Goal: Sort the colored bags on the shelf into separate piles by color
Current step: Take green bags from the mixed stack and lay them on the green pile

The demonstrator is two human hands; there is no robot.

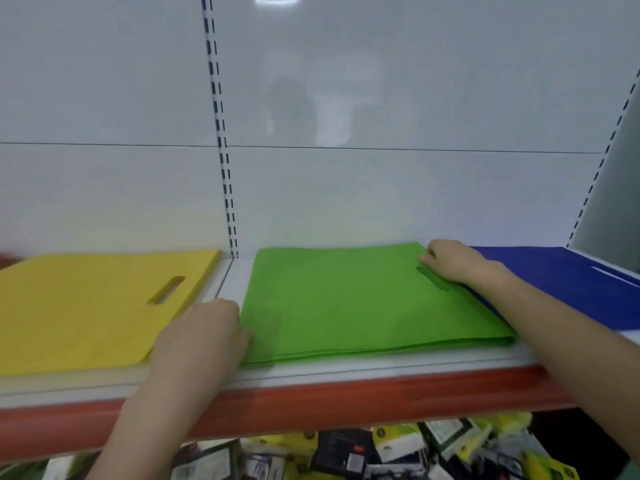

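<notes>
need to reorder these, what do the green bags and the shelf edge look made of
Green bags: likely matte non-woven fabric; flat, thin stacked layers, no shine. Shelf edge: smooth red-orange strip, painted metal or plastic; blur leaves it open.

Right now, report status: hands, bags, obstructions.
Left hand at left edge of green pile, right hand on its far right corner; grips unclear. Flanked by yellow pile, blue pile. Nothing blocking.

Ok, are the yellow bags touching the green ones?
No, a strip of bare white shelf shows between the yellow bags and the green bags.
</notes>
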